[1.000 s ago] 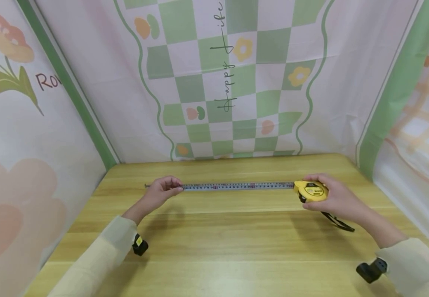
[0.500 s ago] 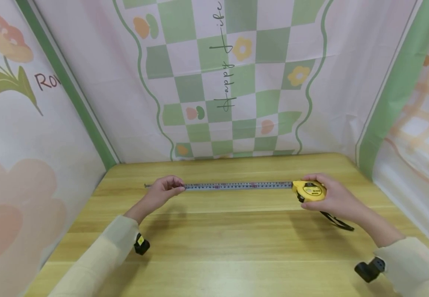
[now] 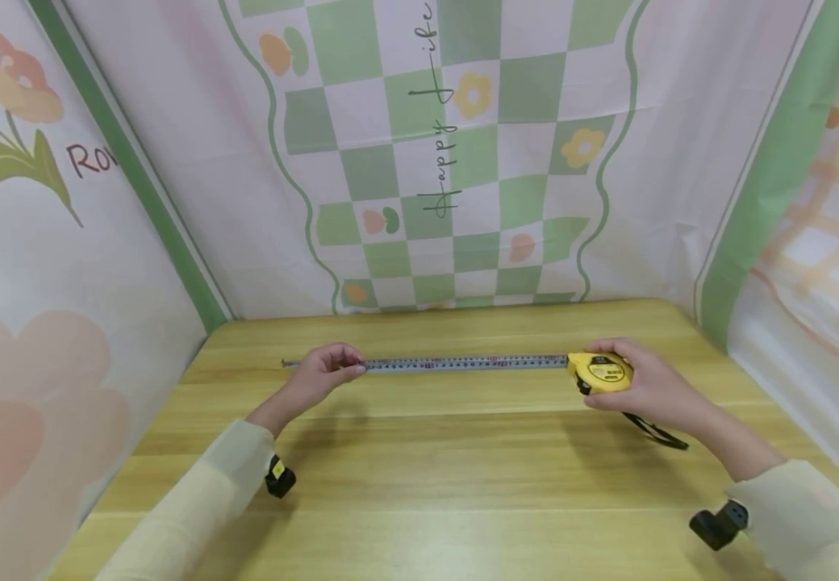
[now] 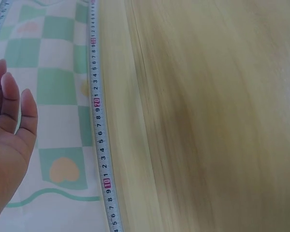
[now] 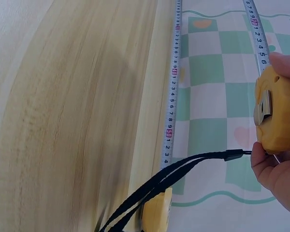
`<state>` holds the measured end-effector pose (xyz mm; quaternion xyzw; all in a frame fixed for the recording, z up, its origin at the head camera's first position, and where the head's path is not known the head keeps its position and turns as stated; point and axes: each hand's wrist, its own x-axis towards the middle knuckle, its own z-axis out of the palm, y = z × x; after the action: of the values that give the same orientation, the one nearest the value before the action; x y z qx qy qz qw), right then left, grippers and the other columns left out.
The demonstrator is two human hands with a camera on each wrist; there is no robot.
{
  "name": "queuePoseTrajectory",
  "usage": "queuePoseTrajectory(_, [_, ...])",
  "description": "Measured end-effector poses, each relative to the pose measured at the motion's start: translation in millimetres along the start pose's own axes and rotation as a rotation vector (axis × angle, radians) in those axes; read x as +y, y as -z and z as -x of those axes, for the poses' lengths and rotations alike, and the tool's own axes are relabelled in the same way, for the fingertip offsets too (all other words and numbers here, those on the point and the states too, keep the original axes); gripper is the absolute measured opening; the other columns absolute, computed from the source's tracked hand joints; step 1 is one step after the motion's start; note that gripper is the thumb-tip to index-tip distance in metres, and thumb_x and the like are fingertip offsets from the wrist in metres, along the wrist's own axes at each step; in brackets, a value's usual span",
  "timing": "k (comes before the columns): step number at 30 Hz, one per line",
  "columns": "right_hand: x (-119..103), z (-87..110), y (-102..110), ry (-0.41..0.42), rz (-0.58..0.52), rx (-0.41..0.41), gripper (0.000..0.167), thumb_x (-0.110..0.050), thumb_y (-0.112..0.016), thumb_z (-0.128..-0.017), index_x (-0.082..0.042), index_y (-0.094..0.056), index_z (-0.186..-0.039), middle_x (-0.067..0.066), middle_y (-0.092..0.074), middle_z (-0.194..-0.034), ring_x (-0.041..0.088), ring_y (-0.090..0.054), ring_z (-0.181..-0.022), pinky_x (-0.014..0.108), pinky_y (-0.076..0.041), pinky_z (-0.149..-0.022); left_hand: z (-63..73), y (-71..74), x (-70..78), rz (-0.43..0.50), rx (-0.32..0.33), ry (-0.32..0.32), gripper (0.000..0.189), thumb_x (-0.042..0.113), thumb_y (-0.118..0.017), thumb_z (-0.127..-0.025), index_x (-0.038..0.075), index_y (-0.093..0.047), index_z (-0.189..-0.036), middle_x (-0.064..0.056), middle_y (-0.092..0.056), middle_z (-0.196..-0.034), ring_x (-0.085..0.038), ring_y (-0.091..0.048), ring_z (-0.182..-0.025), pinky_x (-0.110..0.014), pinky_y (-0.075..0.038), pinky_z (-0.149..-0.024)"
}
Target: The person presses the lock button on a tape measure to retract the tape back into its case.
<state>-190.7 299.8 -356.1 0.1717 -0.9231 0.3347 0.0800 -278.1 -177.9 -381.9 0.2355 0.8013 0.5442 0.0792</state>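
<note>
Plainly, right hand (image 3: 650, 387) grips tape measure (image 3: 603, 372)

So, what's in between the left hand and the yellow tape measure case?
The numbered metal blade runs across that stretch, from the left hand to the yellow tape measure case. It shows in the head view.

Case (image 3: 601, 373) in right hand (image 3: 653, 389), blade (image 3: 463, 364) leftward through left hand (image 3: 313, 376); curtain (image 3: 477, 161) behind table (image 3: 448, 468).
</note>
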Motion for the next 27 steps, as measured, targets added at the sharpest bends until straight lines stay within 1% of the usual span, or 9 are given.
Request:
queuePoseTrajectory(2, [0, -0.3, 0, -0.001, 0.001, -0.002, 0.071, -0.024, -0.086, -0.075, 0.0, -0.05, -0.131, 0.019, -0.055, -0.121, 0.024, -0.054, -0.094, 0.025, -0.048, -0.072, -1.7, -0.4, -3.6, -0.001, -0.002, -0.005, 0.018, 0.009, -0.06, -0.097, -0.004, -0.061, -0.11, -0.009, -0.064, -0.1, -0.02, -0.06, -0.087, -0.031, -0.052, -0.078])
queuePoseTrajectory(4, [-1, -0.4, -1, -0.002, 0.002, -0.002, 0.071, -0.023, -0.086, -0.075, 0.0, -0.05, -0.131, 0.019, -0.055, -0.121, 0.024, -0.054, -0.095, 0.025, -0.048, -0.072, -2.5, -1.1, -5.2, -0.002, -0.004, -0.015, 0.021, 0.011, -0.061, -0.097, -0.005, -0.061, -0.111, -0.008, -0.064, -0.099, -0.021, -0.06, -0.088, -0.032, -0.052, -0.078])
queuePoseTrajectory(7, [-1, -0.7, -1, 0.002, 0.003, 0.001, 0.071, -0.024, -0.086, -0.075, 0.0, -0.051, -0.131, 0.019, -0.056, -0.121, 0.024, -0.055, -0.096, 0.025, -0.048, -0.073, -2.9, -3.0, -5.6, 0.001, -0.007, -0.029, 0.023, 0.015, -0.062, -0.097, -0.004, -0.062, -0.11, -0.011, -0.064, -0.101, -0.022, -0.06, -0.089, -0.033, -0.052, -0.079])
queuePoseTrajectory(11, [-4, -0.1, -2, 0.006, -0.004, 0.009, 0.069, -0.024, -0.087, -0.074, 0.0, -0.052, -0.129, 0.018, -0.056, -0.12, 0.025, -0.054, -0.096, 0.025, -0.048, -0.074, -3.3, -5.5, -5.3, 0.001, -0.014, -0.045, 0.019, 0.018, -0.064, -0.096, 0.002, -0.063, -0.107, -0.018, -0.063, -0.103, -0.023, -0.06, -0.089, -0.04, -0.052, -0.081])
queuePoseTrajectory(14, [-5, 0.3, -3, 0.004, -0.006, 0.011, 0.068, -0.024, -0.087, -0.074, -0.001, -0.053, -0.128, 0.017, -0.056, -0.119, 0.025, -0.054, -0.095, 0.025, -0.048, -0.074, -3.5, -6.6, -5.4, 0.004, -0.02, -0.049, 0.018, 0.019, -0.064, -0.096, 0.004, -0.064, -0.105, -0.019, -0.062, -0.103, -0.024, -0.06, -0.089, -0.046, -0.051, -0.083])
queuePoseTrajectory(16, [-5, -0.1, -4, 0.003, -0.008, 0.008, 0.068, -0.025, -0.087, -0.074, -0.001, -0.053, -0.128, 0.017, -0.056, -0.118, 0.025, -0.054, -0.096, 0.026, -0.048, -0.074, -3.4, -7.2, -5.7, 0.008, -0.02, -0.047, 0.018, 0.02, -0.064, -0.096, 0.004, -0.064, -0.105, -0.017, -0.062, -0.103, -0.024, -0.059, -0.089, -0.049, -0.05, -0.083])
queuePoseTrajectory(17, [-6, -0.1, -4, 0.0, -0.007, 0.007, 0.069, -0.026, -0.087, -0.074, -0.001, -0.053, -0.128, 0.017, -0.056, -0.118, 0.025, -0.054, -0.096, 0.026, -0.048, -0.074, -3.0, -7.5, -5.6, 0.011, -0.021, -0.046, 0.018, 0.02, -0.064, -0.096, 0.004, -0.064, -0.106, -0.018, -0.062, -0.103, -0.024, -0.059, -0.089, -0.049, -0.05, -0.083])
queuePoseTrajectory(24, [-7, -0.7, -9, 0.005, -0.008, 0.007, 0.069, -0.029, -0.087, -0.074, -0.002, -0.054, -0.128, 0.013, -0.056, -0.116, 0.024, -0.054, -0.094, 0.027, -0.048, -0.075, 8.7, -14.0, 22.6, 0.005, -0.017, -0.011, 0.013, 0.006, -0.06, -0.096, -0.003, -0.062, -0.105, -0.018, -0.063, -0.101, -0.021, -0.058, -0.089, -0.03, -0.051, -0.078])
queuePoseTrajectory(27, [-7, -0.7, -11, 0.011, -0.006, 0.007, 0.069, -0.03, -0.087, -0.074, -0.003, -0.054, -0.128, 0.013, -0.056, -0.117, 0.024, -0.054, -0.095, 0.028, -0.048, -0.075, 6.6, -14.2, 18.3, 0.008, -0.026, -0.014, 0.012, 0.005, -0.06, -0.096, -0.003, -0.062, -0.104, -0.018, -0.062, -0.101, -0.021, -0.058, -0.088, -0.03, -0.051, -0.078])
